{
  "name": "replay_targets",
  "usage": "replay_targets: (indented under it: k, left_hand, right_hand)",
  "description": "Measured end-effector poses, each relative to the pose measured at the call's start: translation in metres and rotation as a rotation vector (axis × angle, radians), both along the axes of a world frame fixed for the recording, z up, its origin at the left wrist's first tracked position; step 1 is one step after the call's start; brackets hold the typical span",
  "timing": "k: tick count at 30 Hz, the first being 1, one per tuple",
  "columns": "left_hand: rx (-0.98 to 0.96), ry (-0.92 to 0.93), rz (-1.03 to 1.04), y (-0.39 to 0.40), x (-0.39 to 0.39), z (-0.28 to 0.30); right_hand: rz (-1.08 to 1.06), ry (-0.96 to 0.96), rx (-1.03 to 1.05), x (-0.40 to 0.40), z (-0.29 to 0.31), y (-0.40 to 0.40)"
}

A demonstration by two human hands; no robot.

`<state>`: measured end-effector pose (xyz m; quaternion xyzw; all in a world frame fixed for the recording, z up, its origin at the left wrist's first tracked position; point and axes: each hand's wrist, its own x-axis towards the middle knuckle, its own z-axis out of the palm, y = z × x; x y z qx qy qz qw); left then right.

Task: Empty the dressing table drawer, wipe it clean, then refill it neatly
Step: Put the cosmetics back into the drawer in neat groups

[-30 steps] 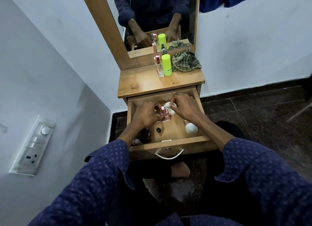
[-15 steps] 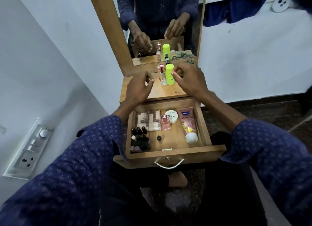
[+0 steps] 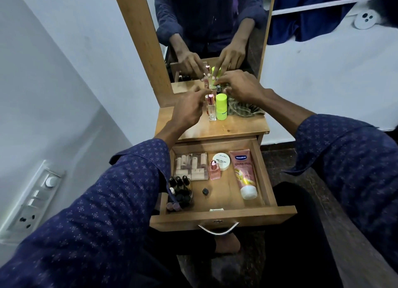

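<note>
Both hands lifted from drawer (image 3: pixel 217 193) to far counter (image 3: pixel 234 126). Left hand (image 3: pixel 189 111) and right hand (image 3: pixel 241 87) grips released, reaching bottles (image 3: pixel 216 106). Drawer near, mostly refilled; refill nearly complete.

A home bedroom corner: a wooden dressing table with a tall mirror (image 3: pixel 215 29), a cosmetics-filled drawer (image 3: pixel 224 214), a wall switchboard (image 3: pixel 32 199) and hanging clothes (image 3: pixel 312 22).
</note>
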<state>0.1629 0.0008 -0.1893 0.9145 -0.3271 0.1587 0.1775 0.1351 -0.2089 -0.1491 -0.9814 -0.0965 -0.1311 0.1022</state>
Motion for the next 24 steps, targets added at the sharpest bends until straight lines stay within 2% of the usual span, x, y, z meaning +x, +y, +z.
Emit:
replay_targets:
  k: [5,11,15,24]
  left_hand:
    - [-0.027,-0.024,0.007,-0.004,-0.001,-0.002]
    - [-0.154,0.032,0.067,0.005,-0.002,-0.005]
    - [-0.237,0.082,0.071,0.017,-0.012,-0.007]
    - [-0.408,0.074,0.146,0.044,-0.052,0.003]
  right_hand:
    - [-0.032,-0.081,0.012,0.004,-0.007,0.002]
    - [-0.129,-0.165,0.253,-0.005,-0.021,-0.006]
    - [-0.219,-0.286,0.390,-0.025,-0.019,-0.010]
    - [-0.321,-0.447,0.359,-0.069,-0.002,-0.006]
